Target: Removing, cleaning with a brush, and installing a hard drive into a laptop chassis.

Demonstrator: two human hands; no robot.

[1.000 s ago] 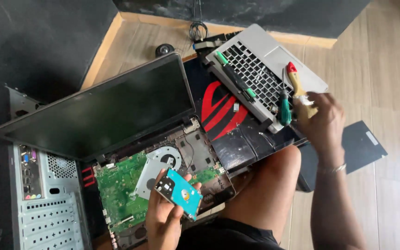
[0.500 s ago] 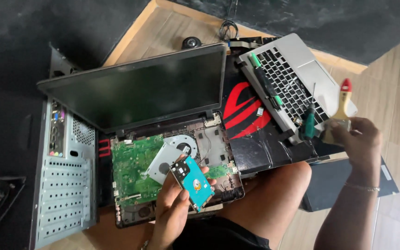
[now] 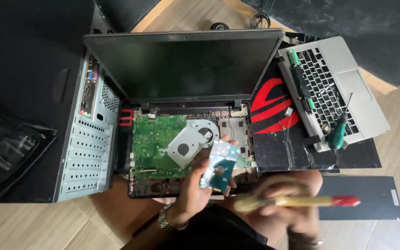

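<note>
Centrally, left hand fingers clamp small flat rectangular hard drive, teal board face up, long axis near upright, over opened laptop's green motherboard. Right hand, blurred, grips wooden-handled brush just right of drive, lying horizontal, red end pointing right.

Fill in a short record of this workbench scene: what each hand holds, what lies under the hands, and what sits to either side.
left hand: holds a small hard drive, circuit side up
right hand: holds a brush with a wooden handle and red end, blurred
under the hands: opened laptop with its green motherboard bare
left side: desktop computer case
right side: silver keyboard cover, green-handled screwdriver lying on it
</note>
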